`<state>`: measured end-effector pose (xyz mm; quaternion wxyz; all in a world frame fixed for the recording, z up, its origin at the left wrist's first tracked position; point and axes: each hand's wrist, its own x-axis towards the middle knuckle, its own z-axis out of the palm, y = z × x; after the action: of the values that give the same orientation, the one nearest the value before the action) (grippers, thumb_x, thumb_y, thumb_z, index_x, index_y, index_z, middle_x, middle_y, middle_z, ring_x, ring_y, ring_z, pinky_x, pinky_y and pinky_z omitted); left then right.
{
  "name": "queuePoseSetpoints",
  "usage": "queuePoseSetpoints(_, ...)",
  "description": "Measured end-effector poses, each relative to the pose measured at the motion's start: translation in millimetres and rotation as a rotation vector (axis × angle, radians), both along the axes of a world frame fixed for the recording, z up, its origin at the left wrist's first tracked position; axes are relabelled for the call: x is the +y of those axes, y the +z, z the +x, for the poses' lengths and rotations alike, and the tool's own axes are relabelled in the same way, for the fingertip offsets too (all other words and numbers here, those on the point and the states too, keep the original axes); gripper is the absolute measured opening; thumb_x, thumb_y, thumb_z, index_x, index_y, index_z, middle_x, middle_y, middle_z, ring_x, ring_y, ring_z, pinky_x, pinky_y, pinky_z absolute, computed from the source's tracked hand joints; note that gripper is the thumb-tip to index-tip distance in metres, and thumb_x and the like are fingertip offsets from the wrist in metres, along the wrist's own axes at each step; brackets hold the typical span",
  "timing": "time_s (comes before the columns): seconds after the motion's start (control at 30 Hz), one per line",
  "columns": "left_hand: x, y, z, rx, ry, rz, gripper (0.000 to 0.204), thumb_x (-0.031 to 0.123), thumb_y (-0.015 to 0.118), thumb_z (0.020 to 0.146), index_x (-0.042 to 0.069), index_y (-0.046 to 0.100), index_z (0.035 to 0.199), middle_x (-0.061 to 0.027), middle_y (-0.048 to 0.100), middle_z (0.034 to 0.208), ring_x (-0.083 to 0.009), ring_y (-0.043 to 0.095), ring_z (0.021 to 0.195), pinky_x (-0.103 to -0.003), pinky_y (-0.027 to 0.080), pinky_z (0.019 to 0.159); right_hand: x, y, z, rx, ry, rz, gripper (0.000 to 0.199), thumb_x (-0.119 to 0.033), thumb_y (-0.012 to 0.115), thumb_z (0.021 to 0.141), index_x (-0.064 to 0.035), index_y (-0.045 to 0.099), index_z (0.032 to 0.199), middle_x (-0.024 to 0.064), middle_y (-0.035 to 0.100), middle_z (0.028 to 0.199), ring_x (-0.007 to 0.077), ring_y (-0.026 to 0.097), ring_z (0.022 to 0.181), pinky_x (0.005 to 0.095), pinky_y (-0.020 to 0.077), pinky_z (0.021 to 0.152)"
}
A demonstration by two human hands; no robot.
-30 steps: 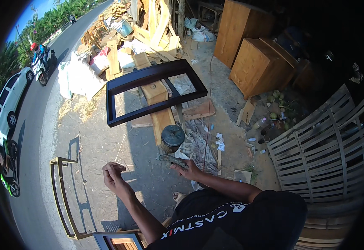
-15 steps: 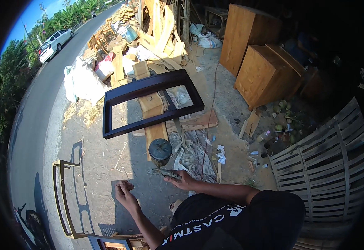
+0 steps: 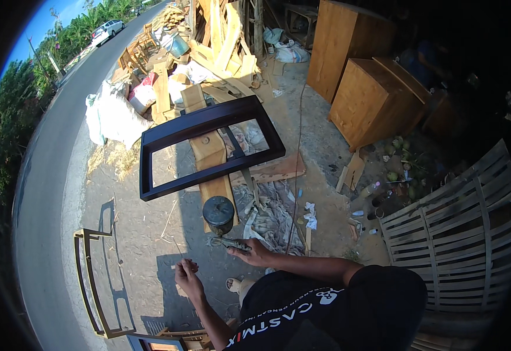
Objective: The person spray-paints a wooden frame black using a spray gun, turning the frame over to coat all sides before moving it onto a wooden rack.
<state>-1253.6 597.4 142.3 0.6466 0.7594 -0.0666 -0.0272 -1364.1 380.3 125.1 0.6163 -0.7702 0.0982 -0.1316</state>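
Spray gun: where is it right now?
In the head view, the spray gun is below and slightly left of centre, in the right hand, with its dark cup above it and the dark frame beyond.

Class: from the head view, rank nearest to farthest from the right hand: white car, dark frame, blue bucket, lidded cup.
1. Lidded cup: ahead-left of the right hand
2. Dark frame: beyond the cup
3. Blue bucket: by stacked wood
4. White car: on the road, left

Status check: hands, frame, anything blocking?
Right grip on spray gun. Left grip half curled, contents unclear. Dark frame ahead; wooden plank beneath, no blockage seen.
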Motion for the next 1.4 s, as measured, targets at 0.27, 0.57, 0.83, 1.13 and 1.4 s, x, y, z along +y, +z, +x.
queuePoseSetpoints(0.27, 12.1, 4.8, 38.5, -0.007, -0.011, -0.008, 0.031, 0.025, 0.051, 0.108, 0.001, 0.061, 0.090, -0.0037, 0.062, 0.076, -0.0097, 0.059, 0.068, -0.026, 0.048, 0.064, 10.9, 8.8, 27.5, -0.026, -0.005, -0.004, 0.031, -0.030, 0.067, 0.099, -0.0020, 0.070, 0.114, 0.0073, 0.071, 0.077, 0.0106, 0.065, 0.068, 0.0318, 0.0501, 0.061)
queuePoseSetpoints(0.57, 12.7, -8.4, 16.3, 0.007, 0.019, -0.036, 0.031, 0.026, 0.051, 0.108, 0.003, 0.060, 0.089, -0.0035, 0.062, 0.075, -0.0099, 0.059, 0.069, -0.025, 0.049, 0.064, 8.0, 4.6, 23.8, -0.076, 0.022, 0.026, 0.033, -0.029, 0.067, 0.099, -0.0017, 0.069, 0.116, 0.0065, 0.070, 0.075, 0.0108, 0.064, 0.067, 0.0315, 0.0497, 0.061)
queuePoseSetpoints(0.83, 3.2, -12.2, -7.3, 0.021, 0.036, -0.029, 0.032, 0.026, 0.051, 0.108, 0.002, 0.060, 0.089, -0.0035, 0.061, 0.073, -0.0095, 0.058, 0.067, -0.025, 0.048, 0.063, -2.4, 11.4, -0.6, 0.016, 0.091, -0.006, 0.027, -0.020, 0.067, 0.099, 0.0043, 0.069, 0.111, 0.0031, 0.069, 0.080, 0.0067, 0.061, 0.075, 0.0268, 0.0502, 0.065)
queuePoseSetpoints(1.13, -4.8, -5.9, -11.4, 0.041, -0.013, 0.017, 0.031, 0.029, 0.051, 0.107, 0.003, 0.062, 0.093, -0.0047, 0.065, 0.080, -0.0118, 0.062, 0.072, -0.028, 0.051, 0.068, -9.0, 15.0, -8.6, 0.049, 0.023, 0.064, 0.038, -0.038, 0.068, 0.098, -0.0027, 0.070, 0.112, -0.0001, 0.059, 0.062, 0.0094, 0.057, 0.055, 0.0302, 0.0456, 0.052)
queuePoseSetpoints(1.4, -21.5, 13.2, -14.3, 0.013, -0.114, -0.020, 0.031, 0.021, 0.060, 0.103, 0.000, 0.064, 0.126, -0.0105, 0.069, 0.119, -0.0175, 0.064, 0.110, -0.034, 0.050, 0.096, 7.3, -3.0, -3.6, 0.102, 0.022, 0.259, 0.041, -0.040, 0.068, 0.097, -0.0001, 0.072, 0.107, -0.0002, 0.063, 0.071, 0.0077, 0.057, 0.059, 0.0277, 0.0468, 0.054)
